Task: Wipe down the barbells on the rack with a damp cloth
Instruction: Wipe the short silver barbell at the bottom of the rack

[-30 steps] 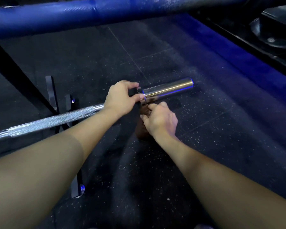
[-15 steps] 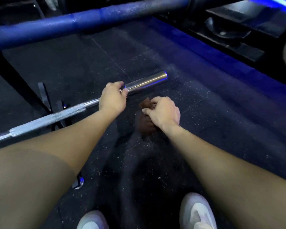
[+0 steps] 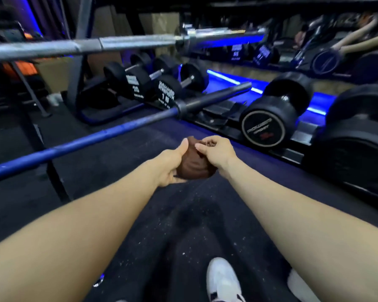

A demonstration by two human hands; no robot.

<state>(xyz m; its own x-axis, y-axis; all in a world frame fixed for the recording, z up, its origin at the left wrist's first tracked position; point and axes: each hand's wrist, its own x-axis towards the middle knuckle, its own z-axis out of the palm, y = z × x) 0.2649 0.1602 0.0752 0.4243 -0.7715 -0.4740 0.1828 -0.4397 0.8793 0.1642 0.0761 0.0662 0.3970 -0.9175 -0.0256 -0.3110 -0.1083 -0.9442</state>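
A crumpled brown cloth (image 3: 193, 164) is held in front of me by both hands, above the floor. My left hand (image 3: 172, 163) cups it from below and the left. My right hand (image 3: 216, 153) pinches its top edge from the right. Just beyond the hands a blue barbell (image 3: 85, 141) with a dark sleeve runs diagonally on the rack. Higher up, a silver barbell (image 3: 96, 45) crosses the top of the view. Neither hand touches a bar.
Black dumbbells (image 3: 268, 120) lie in a low rack along the right, with more dumbbells (image 3: 153, 83) on a rack behind. A black rack upright (image 3: 52, 173) stands left of my arms. My white shoes (image 3: 224, 280) are on the speckled black floor.
My left hand has let go of the low silver barbell and joined the right on the cloth. My view has lifted from the floor to the upper bars and dumbbells.
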